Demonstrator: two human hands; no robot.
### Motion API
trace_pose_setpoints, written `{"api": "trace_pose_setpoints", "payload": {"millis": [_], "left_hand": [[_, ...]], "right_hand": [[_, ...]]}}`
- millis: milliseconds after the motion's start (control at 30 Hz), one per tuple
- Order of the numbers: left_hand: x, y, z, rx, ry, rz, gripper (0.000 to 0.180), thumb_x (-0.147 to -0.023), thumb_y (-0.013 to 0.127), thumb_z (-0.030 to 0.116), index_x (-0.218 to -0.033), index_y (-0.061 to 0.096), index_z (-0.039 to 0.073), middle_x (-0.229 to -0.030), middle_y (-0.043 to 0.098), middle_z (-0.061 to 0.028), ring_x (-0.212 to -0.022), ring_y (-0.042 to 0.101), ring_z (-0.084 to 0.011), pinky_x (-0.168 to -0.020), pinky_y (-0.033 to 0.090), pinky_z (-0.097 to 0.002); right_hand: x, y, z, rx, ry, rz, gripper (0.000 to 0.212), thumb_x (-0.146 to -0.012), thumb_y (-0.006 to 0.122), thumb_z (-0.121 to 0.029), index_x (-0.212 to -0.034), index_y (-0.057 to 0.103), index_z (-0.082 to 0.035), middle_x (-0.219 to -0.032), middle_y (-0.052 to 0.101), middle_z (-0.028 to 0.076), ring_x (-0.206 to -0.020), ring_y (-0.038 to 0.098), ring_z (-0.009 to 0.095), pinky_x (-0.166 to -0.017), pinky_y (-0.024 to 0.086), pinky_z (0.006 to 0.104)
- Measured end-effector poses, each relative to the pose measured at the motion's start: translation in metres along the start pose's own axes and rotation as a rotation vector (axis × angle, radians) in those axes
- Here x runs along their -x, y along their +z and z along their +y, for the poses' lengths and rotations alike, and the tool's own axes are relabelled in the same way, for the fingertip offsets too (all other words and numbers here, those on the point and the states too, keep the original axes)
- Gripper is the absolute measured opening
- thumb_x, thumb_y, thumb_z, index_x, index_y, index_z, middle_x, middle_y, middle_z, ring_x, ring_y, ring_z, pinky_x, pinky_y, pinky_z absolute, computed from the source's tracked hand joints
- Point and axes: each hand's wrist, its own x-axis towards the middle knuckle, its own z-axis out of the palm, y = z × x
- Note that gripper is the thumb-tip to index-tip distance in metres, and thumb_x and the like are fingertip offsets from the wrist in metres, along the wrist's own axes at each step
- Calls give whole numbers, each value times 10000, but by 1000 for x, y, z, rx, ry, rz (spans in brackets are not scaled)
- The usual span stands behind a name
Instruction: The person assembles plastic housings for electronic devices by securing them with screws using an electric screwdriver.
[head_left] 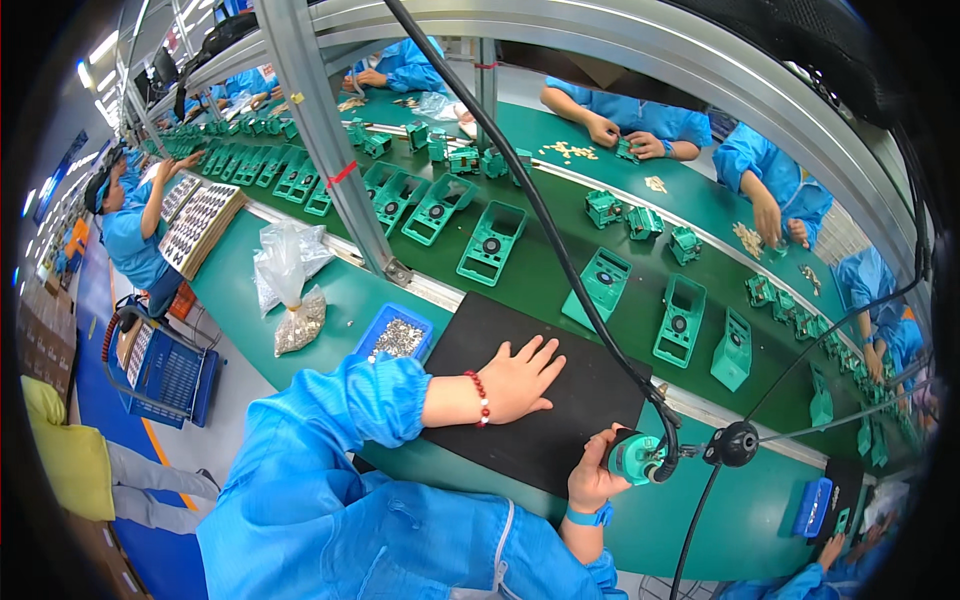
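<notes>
Mid-frame, the left hand [515, 385] splays over a flat black mat [598, 392], the right hand [592, 482] clasping a rounded green tool [628, 457].

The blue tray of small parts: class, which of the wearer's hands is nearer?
Left. The left hand is spread over the black mat, just right of the blue tray; the right hand grips the green tool, farther off to the right.
</notes>
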Motion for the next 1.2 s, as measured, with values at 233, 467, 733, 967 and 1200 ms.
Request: {"api": "trace_pose_setpoints", "payload": {"millis": [233, 467, 733, 967, 1200], "left_hand": [[12, 0, -11, 7, 54, 5, 689, -953, 587, 430, -1501, 362, 78, -1562, 320, -203, -1434, 334, -375, -1080, 357, -585], [-30, -35, -88, 159, -104, 114, 204, -854, 621, 87, -1042, 692, 52, -981, 657, -200, -892, 657, -379, -779, 531, -439], [-61, 11, -286, 19, -615, 476, 445, -833, 692, 115, -1258, 575, 52, -1179, 574, -219, -1057, 604, -417, -884, 526, -454], [-87, 13, -292, 62, -896, 216, 416, -856, 724, 271, -1227, 625, 111, -1192, 591, -166, -1097, 613, -369, -904, 528, -452], [-91, 3, -300, -93, -810, 513, 165, -889, 577, 132, -1009, 676, 81, -1127, 631, -168, -951, 675, -385, -781, 566, -493]], "right_hand": [[1, 1, 5, 84, -67, -14, 262, -910, 622, 29, -1156, 533, 28, -896, 596, 63, -683, 544, 108, -597, 472, 246], [6, -2, 12, 92, -40, 11, 218, -909, 633, 11, -1108, 545, 21, -880, 593, 63, -664, 550, 103, -590, 481, 234], [9, 8, 8, -61, 167, 53, 348, -792, 717, 46, -1087, 534, 28, -931, 624, 148, -787, 614, 233, -693, 487, 336], [7, 5, 15, -71, 48, -1, 362, -796, 708, 71, -1102, 521, 22, -950, 638, 153, -782, 613, 221, -670, 477, 318], [9, 6, 13, -55, 149, 63, 365, -791, 721, 46, -1096, 522, 21, -906, 625, 138, -774, 620, 227, -672, 475, 321]]}}
